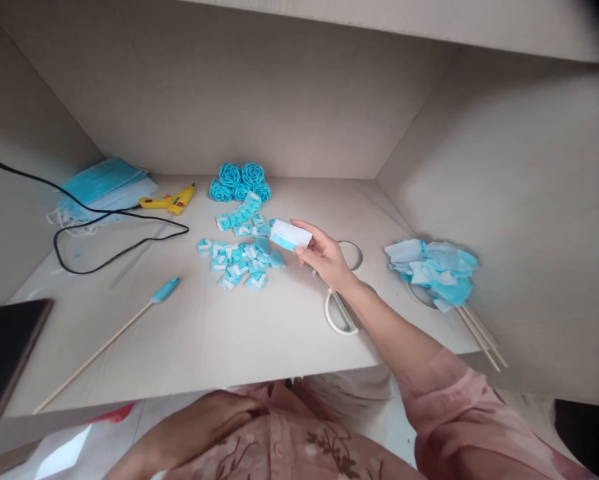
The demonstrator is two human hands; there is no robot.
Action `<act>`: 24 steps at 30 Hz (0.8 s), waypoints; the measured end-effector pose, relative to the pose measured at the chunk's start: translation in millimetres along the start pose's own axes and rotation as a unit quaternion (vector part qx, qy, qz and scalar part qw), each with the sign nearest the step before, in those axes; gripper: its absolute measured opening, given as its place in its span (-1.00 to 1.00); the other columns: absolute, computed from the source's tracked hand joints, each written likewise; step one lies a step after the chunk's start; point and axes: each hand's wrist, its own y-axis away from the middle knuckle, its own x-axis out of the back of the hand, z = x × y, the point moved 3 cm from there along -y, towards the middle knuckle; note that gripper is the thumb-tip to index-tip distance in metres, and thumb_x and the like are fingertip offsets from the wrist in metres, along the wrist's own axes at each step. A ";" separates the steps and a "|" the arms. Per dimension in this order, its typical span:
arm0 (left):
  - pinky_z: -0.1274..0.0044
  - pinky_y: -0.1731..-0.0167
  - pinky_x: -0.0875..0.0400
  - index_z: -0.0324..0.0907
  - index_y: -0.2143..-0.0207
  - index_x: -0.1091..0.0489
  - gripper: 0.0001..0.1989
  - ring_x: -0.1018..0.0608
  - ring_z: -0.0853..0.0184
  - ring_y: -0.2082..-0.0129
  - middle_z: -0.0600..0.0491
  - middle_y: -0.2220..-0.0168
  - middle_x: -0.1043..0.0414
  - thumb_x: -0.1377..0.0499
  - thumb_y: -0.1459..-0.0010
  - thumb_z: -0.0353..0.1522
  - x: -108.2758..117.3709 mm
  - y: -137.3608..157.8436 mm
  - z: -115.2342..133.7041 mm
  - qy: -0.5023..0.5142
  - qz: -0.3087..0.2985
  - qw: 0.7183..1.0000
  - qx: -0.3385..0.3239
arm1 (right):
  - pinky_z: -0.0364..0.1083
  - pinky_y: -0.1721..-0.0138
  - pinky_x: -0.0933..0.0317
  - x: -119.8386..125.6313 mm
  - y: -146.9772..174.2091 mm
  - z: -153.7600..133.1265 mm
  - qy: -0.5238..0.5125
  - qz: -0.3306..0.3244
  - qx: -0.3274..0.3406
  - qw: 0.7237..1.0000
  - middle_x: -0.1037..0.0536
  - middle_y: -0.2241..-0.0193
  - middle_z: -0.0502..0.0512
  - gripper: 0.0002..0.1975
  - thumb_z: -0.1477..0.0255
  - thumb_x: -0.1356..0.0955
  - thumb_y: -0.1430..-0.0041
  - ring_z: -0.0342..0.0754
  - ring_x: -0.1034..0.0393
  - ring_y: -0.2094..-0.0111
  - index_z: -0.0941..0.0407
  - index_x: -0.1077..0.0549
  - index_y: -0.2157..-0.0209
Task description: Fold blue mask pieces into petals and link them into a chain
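Note:
My right hand pinches a small piece of face mask fabric, white with a blue strip along its lower edge, held above the table. Just left of it lie several small folded blue-and-white squares, loosely spread. Behind these, several rolled blue fabric roses are stacked. A wooden stick with a blue wrapped tip rests at the left front. Low at the front, my left hand lies flat against my shirt below the table edge, holding nothing visible.
Blue face masks are piled at the back left beside a yellow glue gun, whose black cable loops over the table. Crumpled mask pieces and wooden sticks lie right. A white half-round ring sits near my right wrist; a dark phone is far left.

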 end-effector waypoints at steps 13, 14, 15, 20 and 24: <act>0.59 0.51 -0.26 -0.22 0.23 -0.54 -0.60 -0.39 0.43 0.46 0.04 0.39 -0.42 -0.34 0.00 -0.10 106.2 -87.3 67.2 0.287 0.355 0.886 -0.079 | -0.17 0.46 -0.27 -12.8 -9.4 -30.1 0.062 -0.064 0.054 0.994 -0.41 0.45 -0.05 -0.44 0.26 -0.44 -0.13 -0.19 -0.25 0.50 0.03 -0.36 -0.16; 0.59 0.53 -0.25 -0.24 0.32 -0.52 -0.60 -0.37 0.44 0.47 0.06 0.43 -0.39 -0.36 0.03 -0.09 108.4 -97.3 68.1 0.314 0.355 0.876 -0.092 | -0.17 0.46 -0.27 -13.0 -10.8 -31.7 0.069 -0.065 0.056 0.994 -0.42 0.45 -0.05 -0.44 0.26 -0.44 -0.13 -0.19 -0.25 0.50 0.03 -0.36 -0.16; 0.59 0.54 -0.23 -0.25 0.39 -0.49 -0.60 -0.36 0.45 0.49 0.07 0.46 -0.37 -0.38 0.06 -0.08 110.6 -104.7 68.6 0.338 0.363 0.862 -0.103 | -0.17 0.46 -0.26 -13.1 -12.2 -32.5 0.074 -0.064 0.056 0.994 -0.42 0.46 -0.06 -0.45 0.27 -0.44 -0.13 -0.19 -0.25 0.50 0.03 -0.37 -0.16; 0.60 0.60 -0.17 -0.27 0.46 -0.41 -0.58 -0.37 0.47 0.53 0.06 0.45 -0.41 -0.46 0.23 -0.18 122.2 -122.3 68.3 0.428 0.406 0.801 -0.106 | -0.16 0.45 -0.25 -10.0 -19.5 -24.5 0.083 -0.057 0.055 0.993 -0.41 0.48 -0.08 -0.44 0.27 -0.42 -0.14 -0.20 -0.24 0.52 0.06 -0.35 -0.17; 0.60 0.62 -0.18 -0.28 0.45 -0.39 -0.63 -0.39 0.47 0.56 0.06 0.50 -0.42 -0.46 0.21 -0.27 130.5 -129.7 62.6 0.466 0.393 0.786 -0.098 | -0.13 0.38 -0.31 5.0 -20.8 -15.5 0.126 -0.012 0.082 0.989 -0.51 0.37 0.00 -0.49 0.27 -0.34 -0.23 -0.14 -0.37 0.41 0.07 -0.32 -0.20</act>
